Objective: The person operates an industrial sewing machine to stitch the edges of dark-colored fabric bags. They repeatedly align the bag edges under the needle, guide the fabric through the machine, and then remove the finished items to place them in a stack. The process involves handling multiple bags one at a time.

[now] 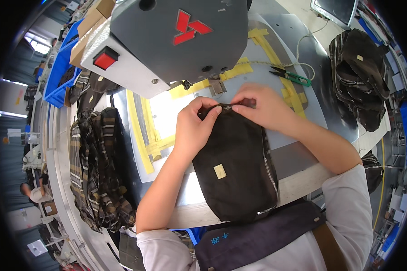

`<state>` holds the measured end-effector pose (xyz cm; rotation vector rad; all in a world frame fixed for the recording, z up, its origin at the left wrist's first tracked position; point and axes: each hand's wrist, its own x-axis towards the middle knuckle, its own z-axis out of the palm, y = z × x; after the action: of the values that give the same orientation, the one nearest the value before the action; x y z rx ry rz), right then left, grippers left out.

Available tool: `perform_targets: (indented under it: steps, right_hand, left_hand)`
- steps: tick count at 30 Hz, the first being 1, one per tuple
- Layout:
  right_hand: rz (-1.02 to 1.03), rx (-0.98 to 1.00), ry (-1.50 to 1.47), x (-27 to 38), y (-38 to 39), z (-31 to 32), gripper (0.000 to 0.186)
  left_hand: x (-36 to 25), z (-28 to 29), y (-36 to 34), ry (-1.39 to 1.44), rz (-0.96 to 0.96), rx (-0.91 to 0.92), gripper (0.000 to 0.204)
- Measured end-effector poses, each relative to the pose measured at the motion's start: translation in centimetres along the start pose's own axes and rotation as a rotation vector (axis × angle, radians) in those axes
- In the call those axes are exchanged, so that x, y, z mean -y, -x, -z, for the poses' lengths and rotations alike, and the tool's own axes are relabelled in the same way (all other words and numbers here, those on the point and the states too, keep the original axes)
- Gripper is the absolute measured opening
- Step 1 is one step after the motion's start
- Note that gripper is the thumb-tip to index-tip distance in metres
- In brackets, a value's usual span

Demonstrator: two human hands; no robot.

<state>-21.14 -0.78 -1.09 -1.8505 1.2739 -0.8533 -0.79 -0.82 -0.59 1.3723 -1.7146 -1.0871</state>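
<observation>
Both hands pinch top edge of dark fabric pouch point(235, 158) under grey sewing machine head point(176, 40): left hand point(195, 128) grips left corner, right hand point(257, 106) clamps zipper end. Pouch lies flat on table point(303, 180); green-handled snips point(290, 76) beyond.

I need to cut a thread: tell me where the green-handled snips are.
In the head view the green-handled snips lie on the grey machine table, up and right of the right hand, beside the yellow tape.

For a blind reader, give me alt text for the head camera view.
Both hands, left hand and right hand, pinch the top edge of a dark zipped pouch under a grey sewing machine. Plaid fabric lies left, scissors right.
</observation>
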Motion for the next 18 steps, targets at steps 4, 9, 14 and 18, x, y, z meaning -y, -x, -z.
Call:
perform_targets:
  steps: [4, 9, 14, 18]
  right_hand:
    - [-0.002, -0.036, 0.035, -0.8, -0.9, 0.4, 0.017]
    - [-0.026, -0.062, 0.119, -0.7, -1.9, 0.1, 0.014]
    - [-0.164, 0.031, 0.142, 0.1, -3.0, 0.5, 0.012]
    - [-0.127, 0.081, 0.119, 0.6, -2.0, 0.5, 0.014]
  left_hand:
    - [-0.3, -0.2, -1.0, -0.112, 0.016, -0.056, 0.013]
    - [1.1, -0.8, -2.3, -0.253, -0.101, -0.127, 0.011]
    - [0.6, -0.9, -2.1, -0.311, -0.080, -0.116, 0.010]
    - [0.8, -0.7, -0.7, -0.196, -0.186, -0.134, 0.008]
